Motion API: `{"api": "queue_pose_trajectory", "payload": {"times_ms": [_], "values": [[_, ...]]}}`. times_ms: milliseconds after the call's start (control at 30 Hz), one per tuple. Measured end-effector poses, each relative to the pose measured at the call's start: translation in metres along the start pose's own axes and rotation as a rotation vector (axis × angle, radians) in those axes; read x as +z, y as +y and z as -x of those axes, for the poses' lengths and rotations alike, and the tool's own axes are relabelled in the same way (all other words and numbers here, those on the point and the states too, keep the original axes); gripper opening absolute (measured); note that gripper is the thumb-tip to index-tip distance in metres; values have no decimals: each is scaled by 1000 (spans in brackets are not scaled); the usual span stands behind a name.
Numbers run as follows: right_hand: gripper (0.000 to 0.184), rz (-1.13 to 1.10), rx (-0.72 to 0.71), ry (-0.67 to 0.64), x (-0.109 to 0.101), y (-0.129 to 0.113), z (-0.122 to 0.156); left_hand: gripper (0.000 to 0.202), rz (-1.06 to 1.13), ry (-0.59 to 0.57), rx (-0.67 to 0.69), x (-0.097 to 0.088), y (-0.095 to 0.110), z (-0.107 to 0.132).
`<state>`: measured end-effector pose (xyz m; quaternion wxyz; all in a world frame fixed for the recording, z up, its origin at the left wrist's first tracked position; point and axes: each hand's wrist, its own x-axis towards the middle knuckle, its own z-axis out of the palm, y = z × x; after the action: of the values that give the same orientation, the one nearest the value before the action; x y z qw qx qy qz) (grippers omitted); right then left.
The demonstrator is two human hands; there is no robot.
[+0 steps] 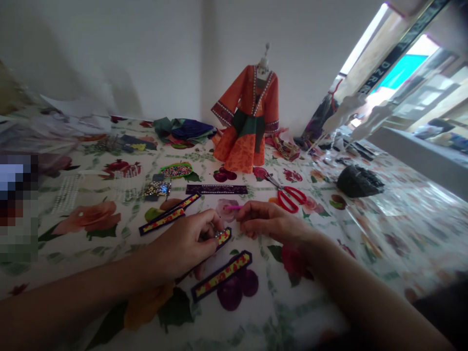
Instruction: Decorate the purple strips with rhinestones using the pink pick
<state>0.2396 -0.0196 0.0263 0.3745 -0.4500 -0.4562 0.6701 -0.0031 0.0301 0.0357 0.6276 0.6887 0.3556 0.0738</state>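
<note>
My left hand (186, 243) pinches a short dark strip with yellow and red trim (224, 236) against the flowered tablecloth (109, 273). My right hand (268, 222) is closed on a thin pink stick (232, 207) whose tip points left, just above that strip. A longer trimmed strip (222, 274) lies in front of my hands, and another trimmed strip (168, 214) lies to the left. A plain dark purple strip (216, 189) rests farther back.
Red-handled scissors (288, 196) lie right of my hands. A small mannequin in an orange robe (248, 122) stands at the back by folded fabrics (185, 130). A dish of beads (177, 170), sequins (158, 189) and a black bag (359, 181) are also on the table.
</note>
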Motion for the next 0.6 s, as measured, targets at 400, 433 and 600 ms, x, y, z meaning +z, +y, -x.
{"api": "queue_pose_trajectory", "payload": {"times_ms": [400, 433, 600], "values": [[29, 959, -319, -89, 30, -8, 23, 17, -336, 38, 6, -5, 4, 0], [31, 1009, -323, -102, 33, -7, 24, 17, -378, 45, -1, -6, 5, 1], [33, 1130, -249, -122, 38, -7, 27, 7, -761, 99, 189, -11, 8, 11]]}}
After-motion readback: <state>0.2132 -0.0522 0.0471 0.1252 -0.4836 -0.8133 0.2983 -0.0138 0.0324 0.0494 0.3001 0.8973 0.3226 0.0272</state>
